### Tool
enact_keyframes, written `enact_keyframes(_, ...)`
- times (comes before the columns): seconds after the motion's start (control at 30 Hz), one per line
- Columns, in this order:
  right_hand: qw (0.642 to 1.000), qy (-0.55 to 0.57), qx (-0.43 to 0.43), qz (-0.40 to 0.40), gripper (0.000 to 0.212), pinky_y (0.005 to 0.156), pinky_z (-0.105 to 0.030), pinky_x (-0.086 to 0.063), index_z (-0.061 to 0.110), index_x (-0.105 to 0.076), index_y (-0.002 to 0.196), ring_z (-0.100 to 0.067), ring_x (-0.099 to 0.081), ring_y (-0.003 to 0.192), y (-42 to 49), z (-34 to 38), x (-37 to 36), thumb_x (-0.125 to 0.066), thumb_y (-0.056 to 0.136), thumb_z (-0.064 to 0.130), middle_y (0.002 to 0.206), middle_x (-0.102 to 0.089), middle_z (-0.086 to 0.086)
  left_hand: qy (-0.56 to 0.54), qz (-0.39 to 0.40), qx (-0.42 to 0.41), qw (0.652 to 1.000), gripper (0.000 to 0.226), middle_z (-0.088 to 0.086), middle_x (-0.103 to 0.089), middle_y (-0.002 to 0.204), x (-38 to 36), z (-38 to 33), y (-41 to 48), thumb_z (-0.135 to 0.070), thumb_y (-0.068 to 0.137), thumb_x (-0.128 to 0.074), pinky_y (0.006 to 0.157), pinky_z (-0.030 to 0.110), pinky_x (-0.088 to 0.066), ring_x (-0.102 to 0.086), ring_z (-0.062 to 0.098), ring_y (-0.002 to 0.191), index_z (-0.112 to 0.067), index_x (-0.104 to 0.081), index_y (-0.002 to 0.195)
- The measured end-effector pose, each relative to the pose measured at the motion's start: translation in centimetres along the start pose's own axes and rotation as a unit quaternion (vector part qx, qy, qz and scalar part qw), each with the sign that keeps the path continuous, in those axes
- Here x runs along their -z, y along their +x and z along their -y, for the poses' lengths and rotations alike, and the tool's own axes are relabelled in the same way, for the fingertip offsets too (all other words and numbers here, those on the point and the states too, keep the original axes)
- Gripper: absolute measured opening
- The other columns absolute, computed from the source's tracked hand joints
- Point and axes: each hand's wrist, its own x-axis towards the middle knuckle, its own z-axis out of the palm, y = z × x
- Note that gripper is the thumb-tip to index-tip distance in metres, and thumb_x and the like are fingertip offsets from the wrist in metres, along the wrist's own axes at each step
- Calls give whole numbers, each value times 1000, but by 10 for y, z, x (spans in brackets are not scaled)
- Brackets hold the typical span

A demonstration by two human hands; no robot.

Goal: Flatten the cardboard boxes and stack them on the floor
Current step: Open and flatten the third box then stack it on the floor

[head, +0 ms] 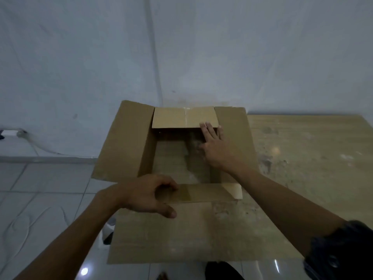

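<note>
A brown cardboard box (pixel 125 142) stands open at the near left end of a marbled table, its four flaps spread out. My left hand (pixel 149 196) grips the near short flap (pixel 210 193) at its left end, fingers curled over its edge. My right hand (pixel 214 146) lies flat with fingers spread against the box's right inner wall, its fingertips reaching the far short flap (pixel 181 118). Through the box's opening the table's surface shows, so the bottom looks open.
The beige marbled table (pixel 306 150) runs to the right against a white wall. White floor tiles (pixel 40 199) lie to the left. A white plug and cable (pixel 12 133) sit low on the left wall. A small white object (pixel 108 232) is under the box's near left corner.
</note>
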Motion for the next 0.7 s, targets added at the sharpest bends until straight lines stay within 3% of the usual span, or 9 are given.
enact_keyframes(0.07, 999, -31, 30, 16, 25, 110, -55, 15, 17, -69, 90, -33, 14, 144, 22, -10, -2, -47, 92, 28, 158, 7, -14, -7, -3, 28, 1000, 70, -18, -42, 127, 2, -4, 0, -56, 70, -72, 84, 17, -39, -44, 4, 114, -42, -41, 132)
enact_keyframes(0.17, 994, -69, 85, 5, 26, 108, -54, 17, 14, -64, 109, -35, -1, 146, 47, -32, 6, -49, 90, 23, 158, -8, -16, -24, -9, 57, 998, 65, -18, -44, 123, 8, -13, 3, -51, 73, -72, 84, 16, -39, -44, 4, 116, -39, -44, 130)
enact_keyframes(0.27, 978, -100, 166, -82, 39, 109, -64, -6, 7, -66, 109, -38, -45, 129, 69, -61, 23, -70, 71, 16, 136, -52, -21, -50, -15, 81, 995, 52, -15, -53, 120, 16, -18, 8, -48, 72, -74, 95, 27, -44, -49, 5, 113, -38, -52, 118)
enact_keyframes(0.33, 971, -69, 177, -145, 41, 107, -65, -16, 5, -67, 103, -35, -61, 109, 87, -81, 38, -72, 64, 12, 114, -66, -18, -56, -15, 90, 994, 41, -15, -57, 113, 22, -19, 10, -48, 71, -75, 95, 31, -46, -53, 5, 107, -40, -56, 107)
enact_keyframes(0.4, 978, -36, 138, -153, 43, 112, -59, -8, 7, -60, 114, -33, -57, 112, 106, -96, 56, -65, 72, 15, 120, -63, -14, -57, -20, 104, 993, 37, -15, -58, 108, 27, -22, 11, -47, 71, -75, 89, 28, -47, -54, 4, 101, -39, -56, 102)
enact_keyframes(0.47, 987, -28, 91, -130, 49, 113, -58, -4, 11, -48, 126, -33, -47, 122, 128, -108, 68, -60, 79, 20, 133, -51, -12, -62, -28, 124, 990, 46, -15, -58, 111, 32, -25, 12, -46, 71, -76, 86, 23, -47, -54, 2, 101, -36, -55, 110)
enact_keyframes(0.57, 996, -1, 65, -62, 53, 112, -61, -4, 10, -37, 127, -34, -30, 133, 161, -119, 76, -58, 79, 18, 143, -36, -12, -65, -50, 146, 986, 56, -15, -57, 116, 37, -28, 12, -45, 70, -77, 89, 21, -47, -54, 1, 104, -33, -54, 120)
enact_keyframes(0.63, 998, 29, 52, -38, 49, 111, -58, -11, 9, -38, 124, -35, -32, 131, 176, -120, 77, -57, 81, 21, 140, -38, -14, -50, -56, 154, 985, 56, -16, -56, 119, 36, -31, 11, -44, 74, -75, 89, 19, -45, -53, 0, 107, -33, -53, 124)
enact_keyframes(0.7, 995, 76, 36, -61, 47, 98, -50, -32, 8, -38, 119, -37, -49, 109, 182, -120, 77, -61, 81, 23, 121, -53, -18, -38, -57, 166, 984, 52, -17, -56, 122, 34, -35, 12, -42, 79, -70, 92, 19, -43, -53, 0, 110, -32, -53, 127)
